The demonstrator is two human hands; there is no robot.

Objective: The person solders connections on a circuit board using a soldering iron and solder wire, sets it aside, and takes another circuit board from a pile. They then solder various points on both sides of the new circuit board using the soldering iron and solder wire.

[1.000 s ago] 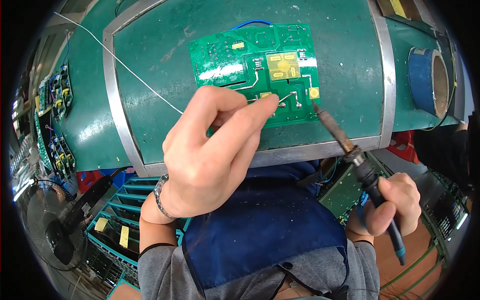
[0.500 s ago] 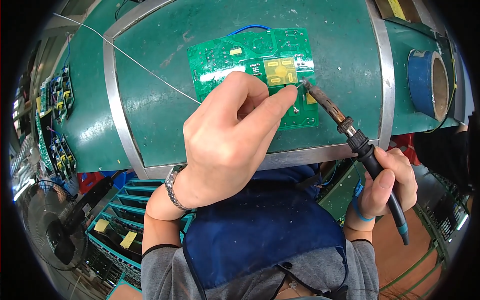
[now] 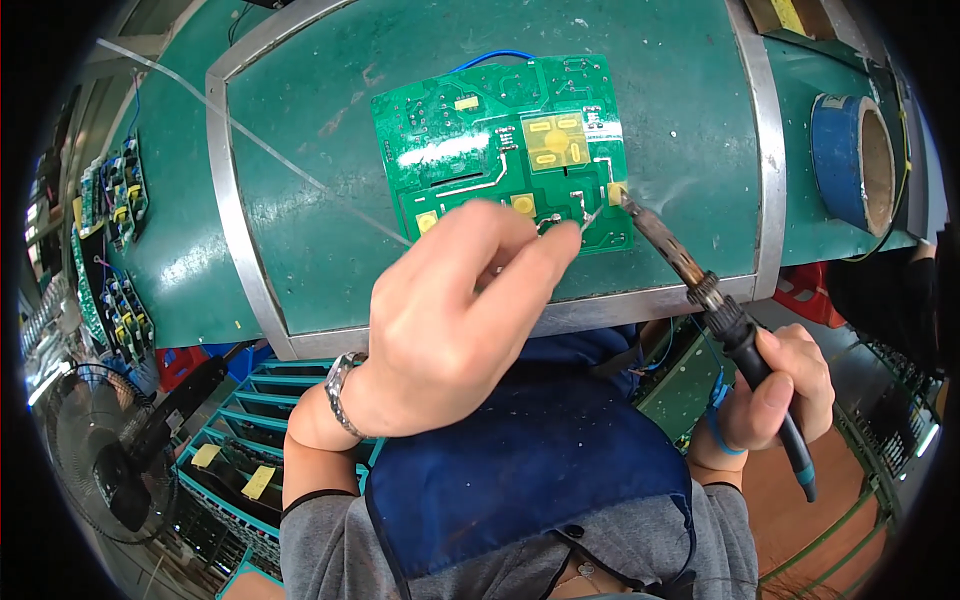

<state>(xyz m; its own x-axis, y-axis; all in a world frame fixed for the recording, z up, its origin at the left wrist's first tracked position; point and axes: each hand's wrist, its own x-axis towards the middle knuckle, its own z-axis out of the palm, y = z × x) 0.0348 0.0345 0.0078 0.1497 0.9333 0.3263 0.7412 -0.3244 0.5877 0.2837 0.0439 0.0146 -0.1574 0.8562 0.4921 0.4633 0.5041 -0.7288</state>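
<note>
A green circuit board (image 3: 460, 150) lies solder side up on the green work surface, with yellow tape patches on it and a blue wire (image 3: 490, 57) looping out behind its far edge. Over its near part, my left hand (image 3: 450, 310) pinches a thin strand of solder wire (image 3: 270, 148), whose long tail runs off to the far left. The strand's short end pokes out past my fingertips, just above the board. My right hand (image 3: 785, 385) grips a soldering iron (image 3: 735, 325) by its black handle. The iron's tip is at the board's right edge, by a small yellow patch; contact is unclear.
Metal strips (image 3: 770, 150) frame the work surface. To the right stands a blue tape roll (image 3: 850, 160). Several populated circuit boards (image 3: 125, 300) sit at the far left, above a black fan (image 3: 120, 470). A teal rack (image 3: 240, 460) holding boards stands at lower left.
My left hand has drawn back toward me with the solder wire, uncovering more of the board. The iron's tip has shifted nearer and slightly right, away from the large yellow patch.
</note>
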